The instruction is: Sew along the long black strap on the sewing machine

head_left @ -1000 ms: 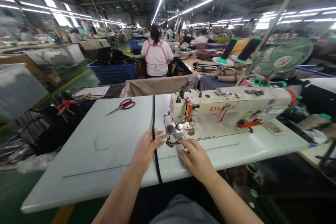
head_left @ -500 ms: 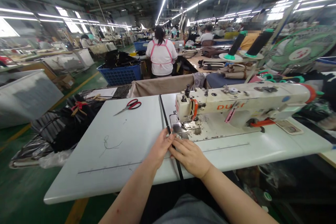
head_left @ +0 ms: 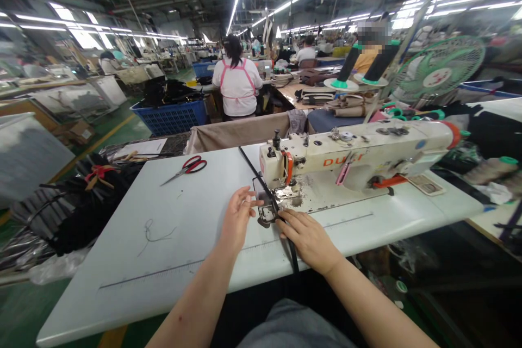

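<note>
A long narrow black strip runs diagonally over the white table, passes beside the sewing machine's needle area and hangs over the front edge. My right hand grips this strip just in front of the machine, thumb and fingers closed around it. To the left, my left hand is open with fingers apart, its fingertips close to the metal plate at the machine's bed. Whether they touch the plate I cannot tell. The white sewing machine stands to the right of the strip, its presser foot area partly behind the strip.
Red-handled scissors and a loose thread lie on the table's left side. Thread cones and a green fan stand behind the machine. Ahead, a person faces away near a blue crate. Dark bundles lie left.
My left hand has let go of the strip and moved left, fingers spreading. My right hand keeps the strip, which now slants more and lies closer to the needle area. The view has shifted right.
</note>
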Tool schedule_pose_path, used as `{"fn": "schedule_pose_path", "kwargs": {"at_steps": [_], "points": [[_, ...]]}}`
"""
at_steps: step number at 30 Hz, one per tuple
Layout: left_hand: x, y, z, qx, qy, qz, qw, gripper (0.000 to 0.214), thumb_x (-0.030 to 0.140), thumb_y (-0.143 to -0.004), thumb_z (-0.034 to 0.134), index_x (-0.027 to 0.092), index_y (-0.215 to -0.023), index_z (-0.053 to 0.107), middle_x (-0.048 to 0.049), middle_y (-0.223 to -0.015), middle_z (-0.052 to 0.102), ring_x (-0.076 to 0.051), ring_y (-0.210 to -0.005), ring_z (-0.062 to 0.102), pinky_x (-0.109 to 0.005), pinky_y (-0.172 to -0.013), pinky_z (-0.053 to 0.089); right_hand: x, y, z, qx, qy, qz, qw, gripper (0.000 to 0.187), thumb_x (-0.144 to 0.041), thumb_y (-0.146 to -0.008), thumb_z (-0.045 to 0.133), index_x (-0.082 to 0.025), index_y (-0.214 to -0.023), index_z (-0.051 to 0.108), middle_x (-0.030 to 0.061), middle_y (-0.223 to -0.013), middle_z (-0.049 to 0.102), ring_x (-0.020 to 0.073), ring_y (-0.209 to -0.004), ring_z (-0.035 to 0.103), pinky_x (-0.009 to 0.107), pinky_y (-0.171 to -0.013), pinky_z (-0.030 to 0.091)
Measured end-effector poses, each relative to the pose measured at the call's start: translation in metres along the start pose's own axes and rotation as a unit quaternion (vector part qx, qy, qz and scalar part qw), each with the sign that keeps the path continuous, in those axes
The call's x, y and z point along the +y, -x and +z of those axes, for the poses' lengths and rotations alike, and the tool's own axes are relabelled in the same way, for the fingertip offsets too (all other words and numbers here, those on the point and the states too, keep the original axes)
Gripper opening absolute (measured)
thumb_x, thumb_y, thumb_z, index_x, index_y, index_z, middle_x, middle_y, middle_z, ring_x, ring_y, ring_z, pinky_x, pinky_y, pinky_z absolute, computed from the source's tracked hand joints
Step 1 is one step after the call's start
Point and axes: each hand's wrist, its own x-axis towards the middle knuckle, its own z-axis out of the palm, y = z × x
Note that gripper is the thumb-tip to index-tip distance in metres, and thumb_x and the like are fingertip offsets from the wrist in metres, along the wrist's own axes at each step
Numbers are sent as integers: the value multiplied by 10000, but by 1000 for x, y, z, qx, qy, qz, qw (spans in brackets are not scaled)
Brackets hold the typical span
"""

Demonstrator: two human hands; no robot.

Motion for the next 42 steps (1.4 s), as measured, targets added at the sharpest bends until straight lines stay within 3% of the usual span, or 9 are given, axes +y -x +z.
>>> {"fn": "schedule_pose_path", "kwargs": {"at_steps": [3,6,9,12,18,23,26,37,42], "points": [[-4,-6,-10,-35,-110,10,993,327,258,-861,636,230,-1183,685,-58,-1039,702,-154,-709,633,-300,-660,463,1,1,4,-9,-1,22,1000,344,-302,-1105,475,-153,-1306,711,177,-1394,715,316,-1329,634,482,-1059,572],[-8,-9,-15,-74,-249,46,965,463,137,-738,639,261,-1172,743,-54,-1061,701,-173,-701,592,-356,-762,514,2,1,6,-11,-9,32,999,344,-299,-1104,478,-152,-1307,713,174,-1389,718,319,-1324,635,485,-1063,568],[-14,-5,-13,-103,-355,118,922,559,143,-722,712,271,-1266,733,-110,-1305,654,-307,-1058,652,-484,-1057,479,2,1,8,-13,-15,38,999,351,-303,-1104,476,-142,-1301,718,181,-1377,722,317,-1314,640,484,-1067,567],[-21,4,-10,-144,-437,172,871,585,302,-818,767,230,-1388,661,-158,-1552,530,-422,-1449,448,-581,-1253,260,3,0,9,-13,-18,45,999,346,-298,-1101,484,-137,-1293,722,185,-1377,722,320,-1299,648,491,-1071,563],[-41,14,-14,-142,-475,205,844,728,512,-933,689,147,-1535,504,-208,-1649,424,-395,-1553,364,-560,-1300,201,5,1,16,-13,-20,53,998,321,-298,-1085,532,-154,-1307,715,170,-1382,723,311,-1300,645,487,-1078,562],[-42,14,-10,-133,-660,231,702,729,538,-1005,582,123,-1582,418,-237,-1668,375,-380,-1564,345,-566,-1255,333,6,2,20,-1,-19,54,998,317,-302,-1078,544,-150,-1295,719,166,-1365,733,322,-1287,649,488,-1078,562],[-38,13,-4,-124,-701,250,657,632,504,-1022,576,219,-1573,458,-203,-1668,386,-371,-1546,383,-550,-1227,392,6,3,21,6,-19,60,998,317,-295,-1082,534,-148,-1292,720,168,-1367,732,327,-1273,654,500,-1068,567],[-41,9,1,-105,-713,259,643,502,398,-1047,541,302,-1540,508,-148,-1646,429,-366,-1510,442,-553,-1192,444,5,2,19,10,-31,65,997,322,-308,-1081,540,-145,-1297,714,173,-1358,737,324,-1257,669,505,-1057,576],[-48,13,-7,-90,-709,259,650,612,439,-1067,461,132,-1593,396,-208,-1638,439,-348,-1527,421,-537,-1228,405,4,6,13,10,-47,66,997,363,-383,-1068,564,-132,-1291,702,176,-1372,730,329,-1274,662,516,-1087,557]]}}
